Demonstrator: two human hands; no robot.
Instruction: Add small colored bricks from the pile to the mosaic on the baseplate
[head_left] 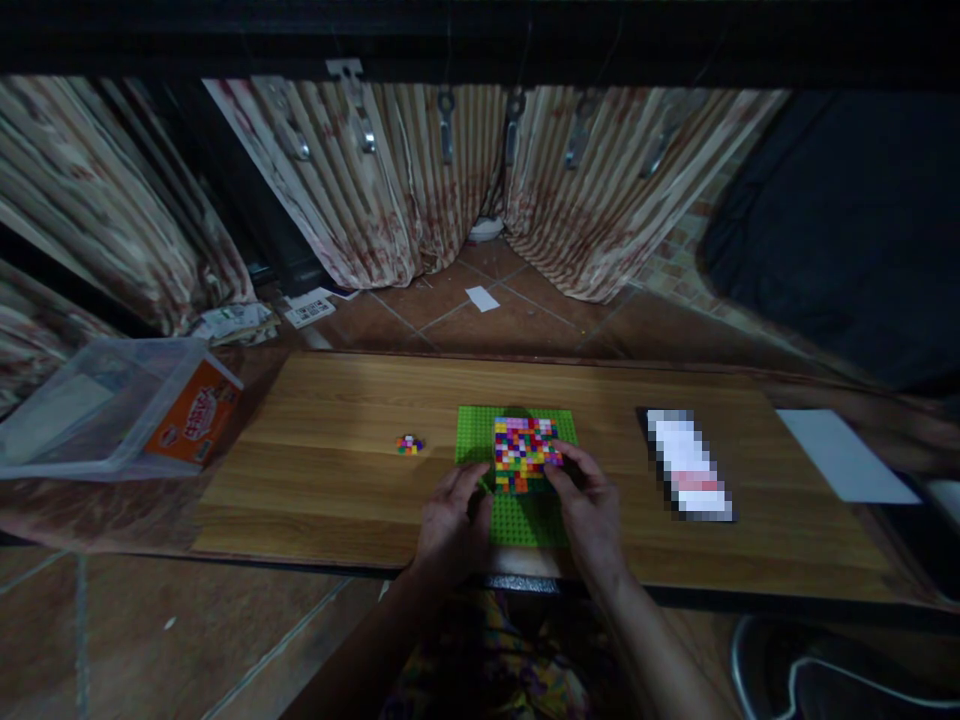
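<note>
A green studded baseplate point(517, 525) lies on the wooden table, carrying a dense patch of small multicoloured toy bricks point(525, 450). At the plate's left edge is my left hand point(454, 515), its thumb and fingers drawn together beside the bricks. Whatever sits between those fingertips is too small and dark to name. My right hand point(592, 500) rests over the plate's right side, thumb and index finger apart, their tips touching the right border of the brick patch. A small pile of loose toy bricks point(409, 443) lies to the left of the plate.
A phone point(690, 465) with a blurred-out screen lies right of the plate, and a white sheet point(847, 455) is at the table's right end. Beyond the left end stands a clear plastic box point(112, 410) with an orange label. Striped curtains point(405, 190) hang behind.
</note>
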